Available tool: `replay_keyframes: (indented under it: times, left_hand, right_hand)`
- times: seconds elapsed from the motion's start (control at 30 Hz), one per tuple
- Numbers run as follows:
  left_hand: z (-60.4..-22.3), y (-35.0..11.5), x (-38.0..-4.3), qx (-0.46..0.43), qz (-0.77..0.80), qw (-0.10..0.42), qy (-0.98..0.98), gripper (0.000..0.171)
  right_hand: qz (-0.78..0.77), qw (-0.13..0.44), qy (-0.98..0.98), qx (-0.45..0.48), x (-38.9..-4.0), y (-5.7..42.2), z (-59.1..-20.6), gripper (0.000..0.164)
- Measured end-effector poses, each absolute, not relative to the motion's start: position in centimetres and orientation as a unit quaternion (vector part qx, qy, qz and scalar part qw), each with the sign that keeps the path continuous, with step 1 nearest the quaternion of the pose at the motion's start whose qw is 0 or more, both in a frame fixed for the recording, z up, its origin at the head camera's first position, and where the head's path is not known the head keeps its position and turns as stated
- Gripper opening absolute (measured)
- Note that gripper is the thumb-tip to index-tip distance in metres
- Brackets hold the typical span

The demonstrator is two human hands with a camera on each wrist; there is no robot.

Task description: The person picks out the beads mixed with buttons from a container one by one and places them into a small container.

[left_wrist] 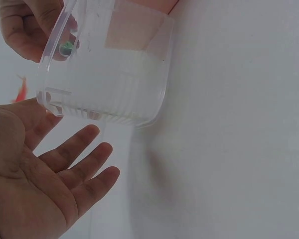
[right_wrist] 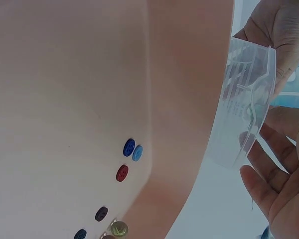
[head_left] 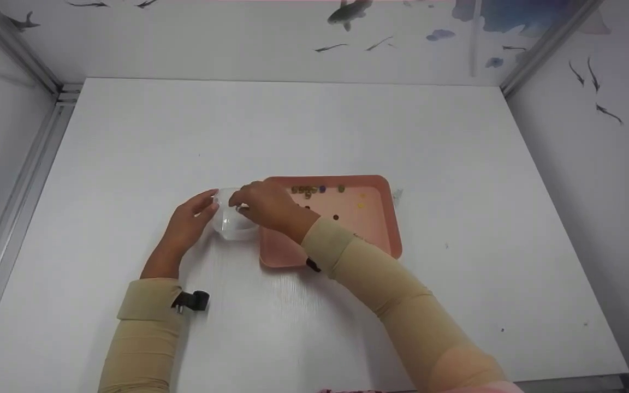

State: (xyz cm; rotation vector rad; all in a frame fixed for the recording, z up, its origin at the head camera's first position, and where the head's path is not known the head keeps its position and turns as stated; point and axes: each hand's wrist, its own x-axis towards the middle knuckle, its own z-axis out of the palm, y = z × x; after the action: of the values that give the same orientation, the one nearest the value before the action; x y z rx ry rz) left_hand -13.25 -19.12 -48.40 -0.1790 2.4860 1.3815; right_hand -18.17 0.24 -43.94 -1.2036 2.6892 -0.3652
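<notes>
Clear tub [head_left: 232, 224]: on the white table [head_left: 402, 327], just left of the pink tray [head_left: 393, 232].
Left hand [head_left: 186, 225]: pinches the tub's rim, other fingers loose.
Right hand [head_left: 271, 204]: pinches a small green piece [left_wrist: 66, 48] at the tub's mouth.
Tub work: likely moving pieces between tub and tray, direction unclear.
Next pinch: seems to want the tub steady.

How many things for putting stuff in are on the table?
2: the pink tray, near the middle of the white table, and the clear container, beside the tray's left side. The right arm could hide something small.
</notes>
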Motion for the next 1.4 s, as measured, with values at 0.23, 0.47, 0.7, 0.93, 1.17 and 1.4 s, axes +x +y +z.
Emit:
replay_keyframes:
  times: [0.23,0.47,0.7,0.93,1.17,1.4]
  left_hand:
    - [-48.3,-19.1,-13.3,-0.056,0.482,0.146,0.862,0.052]
    - [-48.5,-19.1,-13.4,-0.059,0.486,0.146,0.860,0.051]
    - [-48.5,-19.1,-13.4,-0.066,0.486,0.150,0.859,0.051]
    - [-48.4,-19.0,-13.4,-0.068,0.479,0.153,0.862,0.052]
    - [-48.4,-19.1,-13.4,-0.067,0.477,0.154,0.863,0.052]
    - [-48.4,-18.9,-13.4,-0.073,0.480,0.155,0.861,0.052]
  right_hand:
    - [-0.141,0.075,0.899,-0.408,-17.9,0.6,-43.9,0.032]
    - [-0.136,0.047,0.893,-0.427,-18.0,1.0,-43.8,0.042]
    - [-0.086,0.030,0.903,-0.420,-18.0,1.4,-43.3,0.061]
    - [-0.067,0.048,0.921,-0.381,-18.1,1.7,-42.3,0.078]
    - [-0.051,0.056,0.931,-0.356,-18.3,2.1,-41.6,0.082]
    - [-0.040,0.056,0.937,-0.342,-18.2,3.0,-41.0,0.084]
